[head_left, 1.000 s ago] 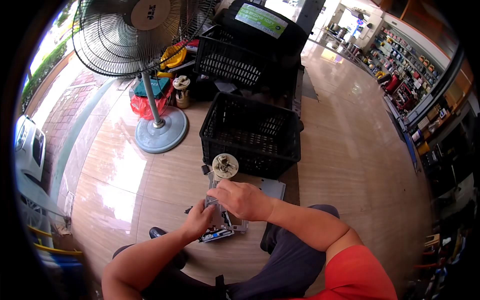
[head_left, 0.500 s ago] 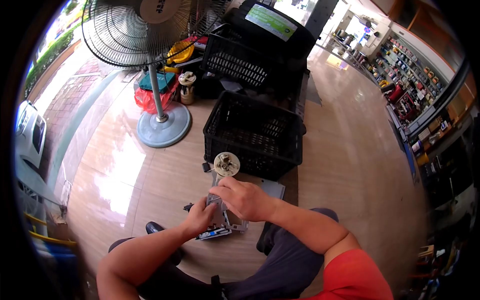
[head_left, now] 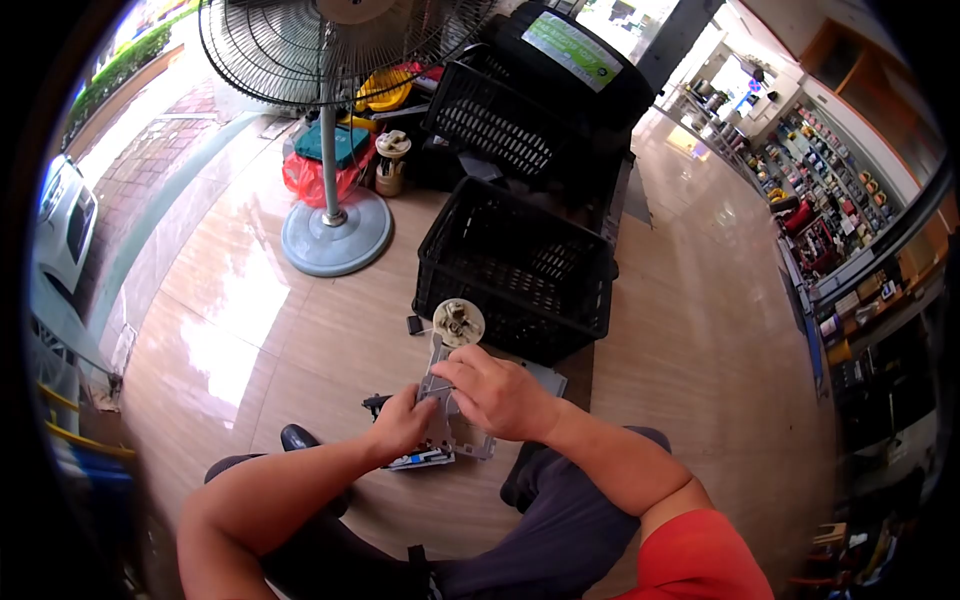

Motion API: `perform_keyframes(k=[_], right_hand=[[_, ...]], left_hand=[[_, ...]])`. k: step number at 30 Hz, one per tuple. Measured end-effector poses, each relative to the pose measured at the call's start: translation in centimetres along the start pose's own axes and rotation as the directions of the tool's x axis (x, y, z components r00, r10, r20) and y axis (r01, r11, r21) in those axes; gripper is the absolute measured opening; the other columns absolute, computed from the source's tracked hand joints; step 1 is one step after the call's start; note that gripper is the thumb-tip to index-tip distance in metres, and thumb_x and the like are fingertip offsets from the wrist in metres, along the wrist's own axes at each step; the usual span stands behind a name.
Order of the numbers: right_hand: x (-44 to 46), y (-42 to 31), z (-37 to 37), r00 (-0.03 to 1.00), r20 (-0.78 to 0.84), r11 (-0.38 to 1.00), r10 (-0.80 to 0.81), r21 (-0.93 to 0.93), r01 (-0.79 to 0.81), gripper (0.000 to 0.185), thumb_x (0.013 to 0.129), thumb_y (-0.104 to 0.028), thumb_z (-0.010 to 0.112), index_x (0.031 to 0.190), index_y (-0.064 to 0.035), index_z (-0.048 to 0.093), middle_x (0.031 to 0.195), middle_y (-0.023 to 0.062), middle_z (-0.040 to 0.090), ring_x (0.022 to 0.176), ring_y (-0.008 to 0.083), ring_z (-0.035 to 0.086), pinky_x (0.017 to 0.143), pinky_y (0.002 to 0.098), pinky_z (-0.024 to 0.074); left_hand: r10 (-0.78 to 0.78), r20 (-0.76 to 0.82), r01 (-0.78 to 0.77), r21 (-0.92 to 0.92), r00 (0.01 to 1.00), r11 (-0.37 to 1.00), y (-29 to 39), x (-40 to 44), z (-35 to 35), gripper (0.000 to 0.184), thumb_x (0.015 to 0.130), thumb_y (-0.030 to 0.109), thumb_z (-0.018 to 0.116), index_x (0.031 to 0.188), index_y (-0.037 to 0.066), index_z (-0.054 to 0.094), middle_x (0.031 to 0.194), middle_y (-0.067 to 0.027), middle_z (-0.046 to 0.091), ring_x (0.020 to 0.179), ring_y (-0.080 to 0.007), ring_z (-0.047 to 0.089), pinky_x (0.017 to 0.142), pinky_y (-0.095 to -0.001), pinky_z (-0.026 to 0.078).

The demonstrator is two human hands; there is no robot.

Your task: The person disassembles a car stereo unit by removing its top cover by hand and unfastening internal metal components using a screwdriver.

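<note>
A thin grey metal frame (head_left: 478, 447) with cut-out openings is held up between my knees. My left hand (head_left: 403, 422) is closed on its left side, with the thumb against its face. Over the upper part of the frame, my right hand (head_left: 497, 393) has its fingers pinched together. A thin light line shows by those fingertips, too small to name. Below the frame lies a flat part with blue and white pieces (head_left: 425, 459). Just beyond my hands stands a round cream-coloured part (head_left: 459, 322), with a small black block (head_left: 415, 325) beside it.
A black plastic crate (head_left: 515, 260) stands ahead, with another crate (head_left: 490, 125) behind it. The standing fan's round base (head_left: 337, 240) is at the front left. A light flat panel (head_left: 545, 378) lies right of my hands. Shelves of small goods (head_left: 825, 165) line the right side.
The view has shifted slightly, so the background sits a little further right. My hands stay at the metal frame in nearly the same grip, with the frame tilted a little differently.
</note>
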State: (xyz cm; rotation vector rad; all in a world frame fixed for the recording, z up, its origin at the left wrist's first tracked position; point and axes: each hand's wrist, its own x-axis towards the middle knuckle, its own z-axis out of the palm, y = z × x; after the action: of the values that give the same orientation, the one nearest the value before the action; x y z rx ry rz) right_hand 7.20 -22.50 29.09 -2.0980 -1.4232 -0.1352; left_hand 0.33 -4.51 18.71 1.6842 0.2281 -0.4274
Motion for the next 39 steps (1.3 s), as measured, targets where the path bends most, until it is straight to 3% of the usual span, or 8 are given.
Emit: perform_keyframes(k=[12, 21, 30, 36, 39], right_hand=[[-0.5, 0.5, 0.1, 0.995, 0.059, 0.997, 0.074, -0.04, -0.072, 0.036, 0.081, -0.002, 0.069, 0.116, -0.0035, 0.061, 0.098, 0.014, 0.059, 0.083, 0.0314, 0.065, 0.071, 0.0366, 0.0545], [-0.3, 0.3, 0.3, 1.0, 0.02, 1.0, 0.022, 0.014, -0.022, 0.037, 0.081, -0.001, 0.068, 0.117, -0.0031, 0.06, 0.102, 0.0144, 0.059, 0.085, 0.0312, 0.066, 0.071, 0.0371, 0.0547], [-0.5, 0.4, 0.2, 0.992, 0.082, 0.995, 0.095, -0.02, -0.094, 0.037, 0.082, -0.003, 0.068, 0.118, -0.0026, 0.059, 0.101, 0.0143, 0.058, 0.085, 0.0311, 0.065, 0.072, 0.0379, 0.0543], [-0.4, 0.4, 0.3, 0.999, 0.03, 1.0, 0.017, -0.019, -0.016, 0.037, 0.085, -0.006, 0.063, 0.121, -0.0015, 0.056, 0.101, 0.0148, 0.058, 0.083, 0.032, 0.066, 0.07, 0.0372, 0.0559], [-0.7, 0.6, 0.5, 0.997, 0.055, 0.999, 0.045, -0.013, -0.044, 0.042, 0.083, -0.001, 0.067, 0.123, -0.0032, 0.055, 0.102, 0.0147, 0.057, 0.084, 0.0314, 0.064, 0.073, 0.0377, 0.0537]], left_hand=[[-0.014, 0.016, 0.014, 0.009, 1.0, 1.0, 0.1, -0.1, 0.0, 0.036, 0.099, 0.027, 0.05, 0.116, -0.005, 0.052, 0.084, -0.0156, 0.064, 0.07, -0.0233, 0.066, 0.06, -0.0377, 0.055], [-0.008, -0.014, 0.009, 0.031, 1.0, 0.999, -0.5, 0.3, 0.0, 0.036, 0.099, 0.026, 0.05, 0.114, -0.006, 0.052, 0.085, -0.0185, 0.065, 0.07, -0.0255, 0.066, 0.061, -0.0385, 0.054], [-0.014, -0.009, 0.014, 0.016, 1.0, 1.0, 0.0, -0.1, 0.0, 0.036, 0.099, 0.027, 0.05, 0.115, -0.005, 0.052, 0.082, -0.0154, 0.064, 0.069, -0.0248, 0.066, 0.058, -0.0373, 0.055], [0.0, -0.032, 0.002, 0.04, 0.999, 0.999, -0.2, 0.0, 0.0, 0.036, 0.099, 0.027, 0.051, 0.113, -0.005, 0.053, 0.084, -0.0165, 0.065, 0.07, -0.0252, 0.067, 0.058, -0.0374, 0.056], [0.004, -0.04, -0.003, 0.038, 0.999, 0.999, -0.1, -0.1, 0.0, 0.036, 0.099, 0.028, 0.05, 0.114, -0.005, 0.053, 0.086, -0.0174, 0.066, 0.071, -0.0255, 0.067, 0.058, -0.0374, 0.056]])
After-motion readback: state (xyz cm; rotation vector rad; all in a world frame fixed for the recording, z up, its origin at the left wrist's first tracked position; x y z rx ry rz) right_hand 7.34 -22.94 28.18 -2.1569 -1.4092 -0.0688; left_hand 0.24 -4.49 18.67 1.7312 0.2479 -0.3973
